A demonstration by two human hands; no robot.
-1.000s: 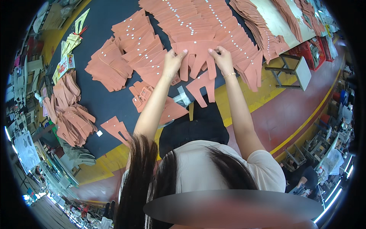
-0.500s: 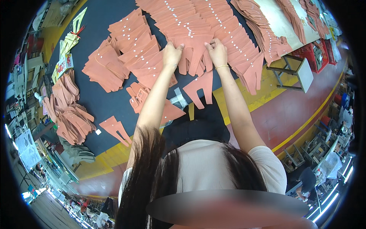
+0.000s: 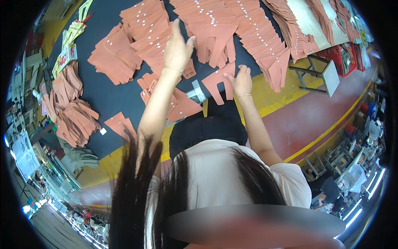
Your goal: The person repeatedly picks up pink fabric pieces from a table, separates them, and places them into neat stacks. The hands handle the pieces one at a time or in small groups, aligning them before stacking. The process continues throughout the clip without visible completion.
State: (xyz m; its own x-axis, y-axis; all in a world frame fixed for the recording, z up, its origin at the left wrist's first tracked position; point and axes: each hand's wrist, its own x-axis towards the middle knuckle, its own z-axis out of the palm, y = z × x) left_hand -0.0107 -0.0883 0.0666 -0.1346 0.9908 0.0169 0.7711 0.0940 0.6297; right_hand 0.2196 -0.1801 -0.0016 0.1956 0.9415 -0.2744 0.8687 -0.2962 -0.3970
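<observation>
Head view, looking down over the person's shoulders onto a dark table [image 3: 116, 93] covered with terracotta-coloured cut pieces.

Left hand [image 3: 177, 49]: raised over the table, fingers spread and extended, palm down. Grip released; nothing is pinched in it. It hovers above the overlapping rows of cut pieces [image 3: 215, 25], each marked with small pale dots; whether the fingertips touch the top layer cannot be told from this angle. A thin bracelet sits at the wrist.

Right hand [image 3: 239, 81]: lower and nearer the body, at the table's near edge. Fingers curled lightly, thumb and forefinger resting on the right edge of a single forked cut piece [image 3: 217, 81]. Contact is clear; a full pinch cannot be confirmed. That piece lies flat on the table, just below the main rows, its two prongs pointing toward the person.

Surroundings: a loose stack of the same pieces [image 3: 114, 56] left of the left forearm; further bundles [image 3: 70, 110] at the far left edge; a small stool [image 3: 319, 72] on the floor to the right.
</observation>
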